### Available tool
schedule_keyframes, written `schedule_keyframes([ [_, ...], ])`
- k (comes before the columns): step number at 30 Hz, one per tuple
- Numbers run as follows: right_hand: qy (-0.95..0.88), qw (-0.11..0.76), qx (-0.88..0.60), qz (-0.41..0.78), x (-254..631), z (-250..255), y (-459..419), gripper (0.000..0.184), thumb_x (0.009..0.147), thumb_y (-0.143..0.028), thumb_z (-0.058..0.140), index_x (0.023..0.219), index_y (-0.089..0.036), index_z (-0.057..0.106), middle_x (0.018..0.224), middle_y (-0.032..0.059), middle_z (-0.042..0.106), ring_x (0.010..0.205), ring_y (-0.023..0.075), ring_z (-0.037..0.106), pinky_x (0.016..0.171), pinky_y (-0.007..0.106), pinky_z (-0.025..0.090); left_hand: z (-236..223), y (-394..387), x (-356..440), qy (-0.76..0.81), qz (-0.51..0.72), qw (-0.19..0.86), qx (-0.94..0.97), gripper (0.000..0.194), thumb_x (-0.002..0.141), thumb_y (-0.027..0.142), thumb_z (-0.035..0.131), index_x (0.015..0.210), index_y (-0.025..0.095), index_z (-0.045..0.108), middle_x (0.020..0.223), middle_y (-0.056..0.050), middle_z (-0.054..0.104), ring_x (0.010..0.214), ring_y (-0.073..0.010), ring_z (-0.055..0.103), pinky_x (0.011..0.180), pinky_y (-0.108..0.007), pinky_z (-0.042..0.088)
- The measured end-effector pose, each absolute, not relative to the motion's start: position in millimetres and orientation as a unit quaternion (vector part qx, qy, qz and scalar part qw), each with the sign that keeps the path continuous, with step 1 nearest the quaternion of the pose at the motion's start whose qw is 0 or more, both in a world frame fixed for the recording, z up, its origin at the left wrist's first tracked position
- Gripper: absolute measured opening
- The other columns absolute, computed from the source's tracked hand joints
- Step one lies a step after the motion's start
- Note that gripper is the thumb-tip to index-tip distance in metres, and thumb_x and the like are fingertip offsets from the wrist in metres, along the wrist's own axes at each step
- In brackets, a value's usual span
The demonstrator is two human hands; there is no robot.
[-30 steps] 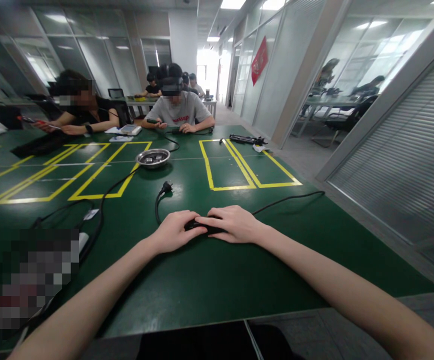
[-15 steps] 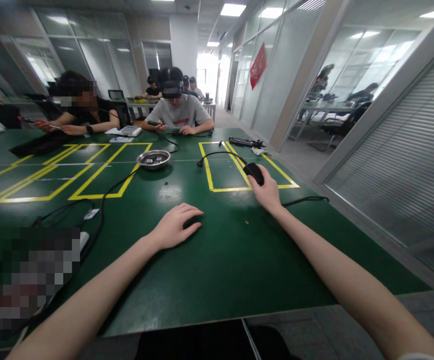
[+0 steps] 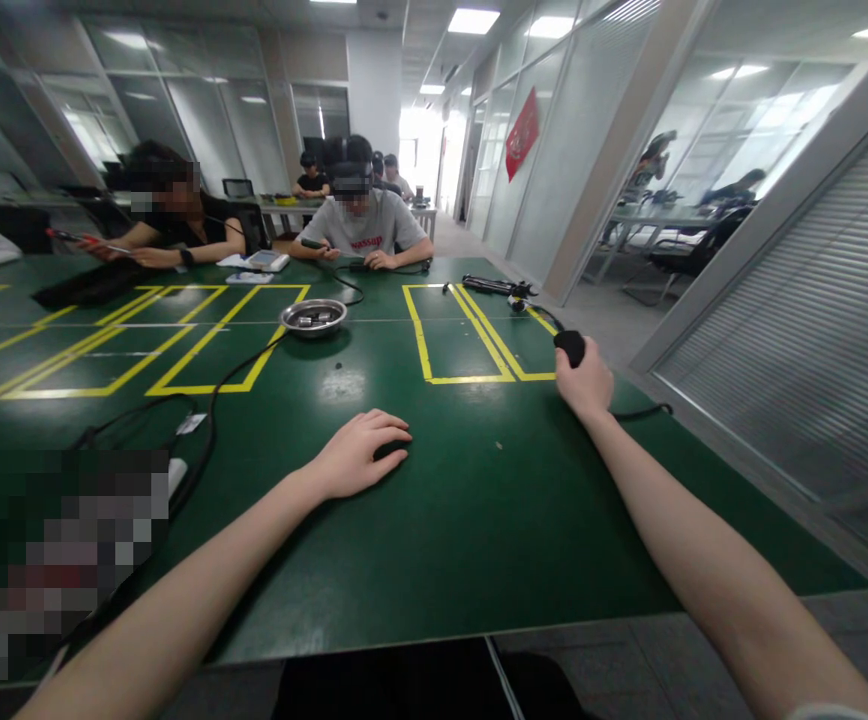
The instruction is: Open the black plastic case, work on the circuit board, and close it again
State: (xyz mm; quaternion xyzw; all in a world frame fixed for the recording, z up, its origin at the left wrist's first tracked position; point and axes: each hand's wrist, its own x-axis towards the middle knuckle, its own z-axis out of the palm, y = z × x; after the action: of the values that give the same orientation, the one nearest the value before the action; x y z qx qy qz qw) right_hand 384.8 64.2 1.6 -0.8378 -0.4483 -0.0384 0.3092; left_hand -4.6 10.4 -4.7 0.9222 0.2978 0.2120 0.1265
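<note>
A black power adapter (image 3: 570,347) is in the grip of my right hand (image 3: 586,382), over the right end of the yellow tape outlines. A thin cord (image 3: 548,318) runs from the adapter's far side to a small dark plug (image 3: 517,304). Another black cord (image 3: 645,412) shows to the right of my wrist and ends near the table's right edge. My left hand (image 3: 363,453) lies palm down on the green table (image 3: 434,550), fingers stretched out and thumb apart, holding nothing.
A metal bowl (image 3: 314,318) with small metal parts stands ahead of my left hand. A folded black tripod-like item (image 3: 498,286) lies at the far right. Black cables (image 3: 213,400) cross the left side by a blurred-out object (image 3: 74,560). Two people sit across the table.
My right hand has moved to the right with the adapter, drawing its cord and plug along. The plug went from the left side of the tape box to its upper right. My left hand stays put.
</note>
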Motion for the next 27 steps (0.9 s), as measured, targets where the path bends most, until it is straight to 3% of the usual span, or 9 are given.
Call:
schedule_keyframes([
  [5, -0.424, 0.364, -0.825, -0.087, 393.8, 2.2, 63.0, 0.058, 0.101, -0.045, 0.041, 0.151, -0.015, 0.045, 0.122, 0.0212, 0.070, 0.109, 0.0378, 0.068, 0.096, 0.050, 0.049, -5.6, 10.7, -4.8, 0.297, 0.210, 0.130, 0.922, 0.021, 0.100, 0.027, 0.060, 0.115, 0.021, 0.073, 0.127, -0.009, 0.072, 0.121, -0.0254, 0.064, 0.106, -0.046, 0.052],
  [17, -0.435, 0.214, -0.874, -0.033, 404.3, -14.3, 76.1, 0.057, 0.099, -0.047, 0.048, 0.145, -0.015, 0.051, 0.118, 0.0215, 0.072, 0.112, 0.0372, 0.069, 0.099, 0.051, 0.047, -5.8, 10.7, -4.1, 0.293, 0.220, 0.133, 0.921, 0.020, 0.100, 0.028, 0.060, 0.113, 0.022, 0.074, 0.125, -0.009, 0.072, 0.119, -0.0250, 0.064, 0.106, -0.046, 0.052],
  [21, -0.408, 0.195, -0.891, -0.024, 405.7, -10.4, 72.3, 0.056, 0.099, -0.047, 0.049, 0.144, -0.013, 0.052, 0.118, 0.0235, 0.072, 0.112, 0.0386, 0.069, 0.098, 0.052, 0.047, -4.2, 9.9, -4.6, 0.297, 0.213, 0.128, 0.922, 0.021, 0.101, 0.028, 0.059, 0.114, 0.022, 0.074, 0.126, -0.009, 0.072, 0.121, -0.0257, 0.064, 0.105, -0.046, 0.052],
  [27, -0.495, 0.200, -0.845, -0.023, 407.0, -19.3, 78.4, 0.054, 0.095, -0.050, 0.058, 0.140, -0.020, 0.059, 0.120, 0.0176, 0.072, 0.111, 0.0344, 0.069, 0.092, 0.045, 0.053, -4.8, 10.2, -5.6, 0.296, 0.211, 0.121, 0.924, 0.021, 0.101, 0.028, 0.059, 0.114, 0.022, 0.074, 0.127, -0.009, 0.072, 0.121, -0.0255, 0.064, 0.105, -0.046, 0.052],
])
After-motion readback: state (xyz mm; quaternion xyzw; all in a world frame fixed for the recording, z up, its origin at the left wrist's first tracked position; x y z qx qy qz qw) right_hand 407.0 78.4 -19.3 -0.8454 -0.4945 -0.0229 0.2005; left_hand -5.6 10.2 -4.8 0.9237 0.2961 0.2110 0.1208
